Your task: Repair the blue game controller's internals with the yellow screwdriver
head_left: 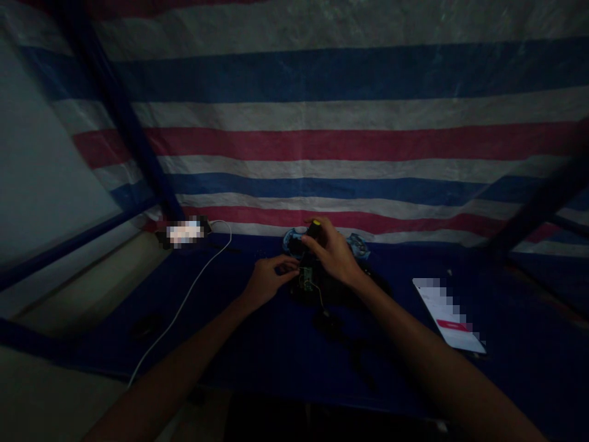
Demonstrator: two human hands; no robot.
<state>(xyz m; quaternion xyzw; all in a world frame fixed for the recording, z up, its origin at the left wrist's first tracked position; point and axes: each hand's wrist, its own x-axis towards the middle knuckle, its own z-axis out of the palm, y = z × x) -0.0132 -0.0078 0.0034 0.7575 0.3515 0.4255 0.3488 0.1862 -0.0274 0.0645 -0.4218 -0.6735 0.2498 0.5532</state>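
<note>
My right hand (330,250) is closed round a screwdriver (314,229) with a black handle and a yellow end. The handle points up, and its lower part is lost in the dark. Just left of it, my left hand (271,279) has its thumb and fingers drawn together at the edge of a small green circuit board (306,279); what they pinch is too dark to make out. A thin light wire (321,298) runs from the board toward the front. Behind my hands lies a light blue plastic shell (359,245), partly hidden by my right hand.
A lit phone (448,316) lies at the right on the dark blue surface (271,368). At the back left, a bright blurred-out object (184,232) sits near a white cable (184,304). Blue metal posts (124,123) and a striped sheet (299,147) enclose the space.
</note>
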